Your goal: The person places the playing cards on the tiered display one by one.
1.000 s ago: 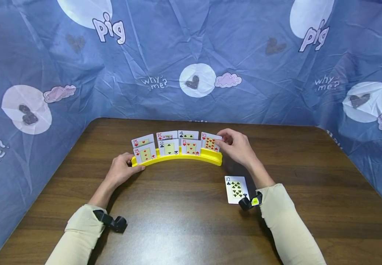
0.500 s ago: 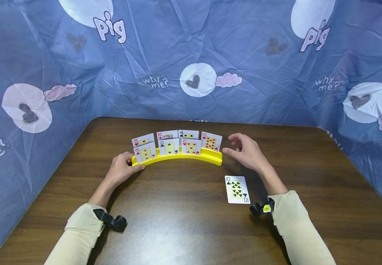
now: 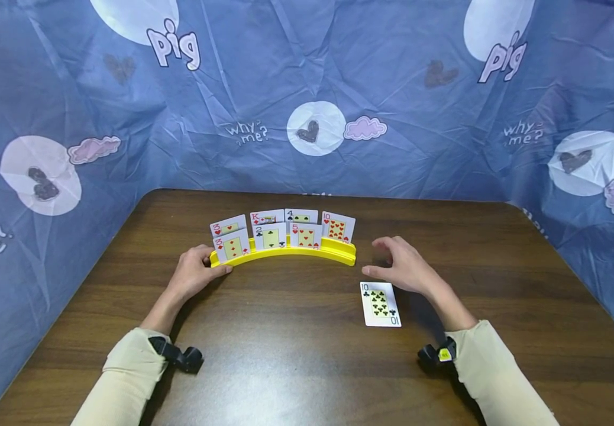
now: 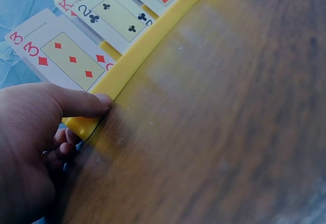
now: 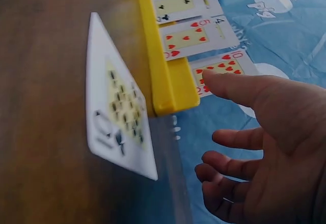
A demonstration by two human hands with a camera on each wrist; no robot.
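A curved yellow card holder (image 3: 333, 251) stands on the table with playing cards upright in two rows. My left hand (image 3: 192, 273) grips its left end, thumb along the front edge, as the left wrist view shows. Nearest that hand is the three of diamonds (image 4: 71, 56), in front of the three of hearts. At the right end, in the back row, stands the ten of hearts (image 3: 338, 227). My right hand (image 3: 405, 266) hovers right of the holder with fingers loosely bent and nothing between them. Just below its thumb, the ten of clubs (image 3: 380, 304) lies face up on the table.
The two of clubs (image 3: 271, 236) and five of hearts (image 3: 306, 236) fill the front row's middle. Behind them show the king of diamonds (image 3: 262, 216) and four of spades (image 3: 301, 215). A blue printed cloth (image 3: 413, 154) hangs around the brown table (image 3: 286, 355).
My right hand has let go of the ten of hearts, which stays in the holder, and has moved right and nearer to me, toward the ten of clubs. The left hand has stayed put.
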